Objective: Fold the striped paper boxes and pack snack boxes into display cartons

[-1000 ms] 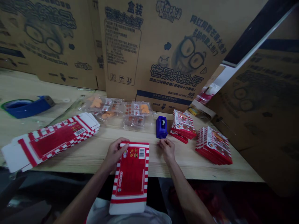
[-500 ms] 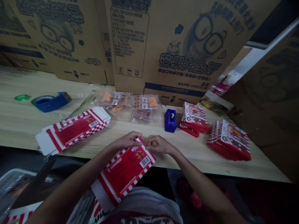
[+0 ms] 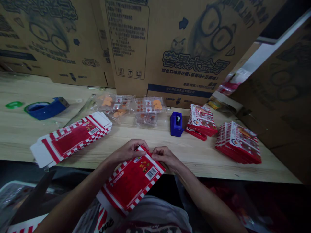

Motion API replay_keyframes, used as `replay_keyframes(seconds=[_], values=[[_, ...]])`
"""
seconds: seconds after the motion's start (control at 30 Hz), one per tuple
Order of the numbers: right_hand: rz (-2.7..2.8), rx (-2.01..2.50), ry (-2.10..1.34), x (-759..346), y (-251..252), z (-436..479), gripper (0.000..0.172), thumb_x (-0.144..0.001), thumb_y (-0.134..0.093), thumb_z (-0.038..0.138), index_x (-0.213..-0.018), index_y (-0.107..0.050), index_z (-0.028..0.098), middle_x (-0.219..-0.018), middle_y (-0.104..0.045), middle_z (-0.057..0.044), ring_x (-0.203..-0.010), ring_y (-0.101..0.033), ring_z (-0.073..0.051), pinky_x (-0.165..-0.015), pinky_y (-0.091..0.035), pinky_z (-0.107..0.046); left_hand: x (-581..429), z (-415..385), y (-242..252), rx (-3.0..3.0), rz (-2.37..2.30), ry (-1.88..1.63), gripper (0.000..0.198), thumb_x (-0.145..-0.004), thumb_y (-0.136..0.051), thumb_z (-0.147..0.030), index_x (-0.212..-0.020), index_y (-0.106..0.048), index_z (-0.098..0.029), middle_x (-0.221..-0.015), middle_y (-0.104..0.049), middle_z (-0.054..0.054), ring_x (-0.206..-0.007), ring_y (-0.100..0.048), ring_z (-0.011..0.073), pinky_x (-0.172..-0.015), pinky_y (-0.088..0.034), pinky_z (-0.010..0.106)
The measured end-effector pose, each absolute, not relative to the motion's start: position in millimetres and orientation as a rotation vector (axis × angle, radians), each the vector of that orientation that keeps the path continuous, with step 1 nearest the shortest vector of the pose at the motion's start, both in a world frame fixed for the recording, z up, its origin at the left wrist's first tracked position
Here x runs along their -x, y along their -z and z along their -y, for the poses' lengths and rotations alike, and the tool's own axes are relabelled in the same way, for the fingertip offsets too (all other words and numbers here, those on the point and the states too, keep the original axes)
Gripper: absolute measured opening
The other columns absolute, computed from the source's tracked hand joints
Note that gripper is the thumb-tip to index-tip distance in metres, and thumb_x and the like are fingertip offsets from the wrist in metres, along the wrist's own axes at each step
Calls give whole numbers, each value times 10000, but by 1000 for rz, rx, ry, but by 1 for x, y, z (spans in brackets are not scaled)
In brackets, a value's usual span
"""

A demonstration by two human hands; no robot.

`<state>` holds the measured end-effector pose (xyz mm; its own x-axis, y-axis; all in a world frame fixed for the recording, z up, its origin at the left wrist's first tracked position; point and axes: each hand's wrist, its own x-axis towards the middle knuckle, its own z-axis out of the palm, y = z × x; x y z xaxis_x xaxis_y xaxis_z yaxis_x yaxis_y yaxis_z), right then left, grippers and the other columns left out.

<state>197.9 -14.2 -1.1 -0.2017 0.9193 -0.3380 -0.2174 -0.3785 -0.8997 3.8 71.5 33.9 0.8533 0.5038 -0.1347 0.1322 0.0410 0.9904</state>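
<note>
Both my hands are at the far end of a flat red-and-white carton blank (image 3: 132, 181), which lies tilted across the table's front edge with its near end over my lap. My left hand (image 3: 128, 151) grips its far left edge. My right hand (image 3: 164, 157) pinches the far corner, close beside my left hand. The blank has a barcode and a checked border. Part of its far end is hidden under my fingers.
A stack of flat blanks (image 3: 73, 139) lies to my left, and folded red boxes (image 3: 201, 120) (image 3: 239, 143) stand to my right. Clear bags of orange pieces (image 3: 128, 108), a small blue dispenser (image 3: 176, 124) and a blue tape dispenser (image 3: 46, 109) lie behind on the wooden table (image 3: 194, 158), before large cardboard cartons (image 3: 182, 48).
The blank has swung so its near end points toward my left. Both hands have closed in on its far end. The whole view has shifted slightly.
</note>
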Motion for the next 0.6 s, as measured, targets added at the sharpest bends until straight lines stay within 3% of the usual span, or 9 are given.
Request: replay_keyframes(seconds=[0.17,0.3,0.4,0.5,0.6], values=[[483,843,-1997,-180,0,21,365,-493,-869,344,-614,-582,155,-605,-630,26,-545,-570,-107,-602,-452,-234,8,-68,-50,-1602,-464,-403,236,-787,-661,-347,-879,-668,-130,-804,-613,25,-733,-550,137,-661,-425,218],[456,771,-2022,-171,0,3,287,-560,-839,294,-600,-593,152,-553,-592,43,-510,-538,-85,-579,-451,-212,25,-71,-46,-1415,-607,-642,221,-733,-716,-336,-841,-662,-150,-787,-606,8,-693,-556,123,-625,-429,204],[624,894,-1829,-180,-7,-37,231,-600,-815,267,-623,-623,141,-550,-595,33,-505,-535,-82,-552,-445,-199,45,-69,-30,-1062,-888,-930,313,-675,-755,-336,-914,-614,-191,-800,-621,-9,-641,-579,127,-568,-448,211],[722,1091,-1475,-198,-16,-92,237,-544,-833,229,-641,-639,133,-566,-624,7,-517,-561,-107,-554,-470,-221,73,-58,-4,-812,-1169,-1207,406,-592,-786,-371,-890,-569,-200,-814,-623,-13,-666,-602,154,-563,-473,228],[627,1151,-1262,-215,-17,-140,222,-598,-794,241,-640,-589,169,-530,-590,38,-488,-539,-95,-530,-474,-212,102,-41,27,-1103,-1469,-1217,354,-642,-721,-455,-812,-548,-198,-763,-596,1,-710,-614,199,-630,-515,293]])
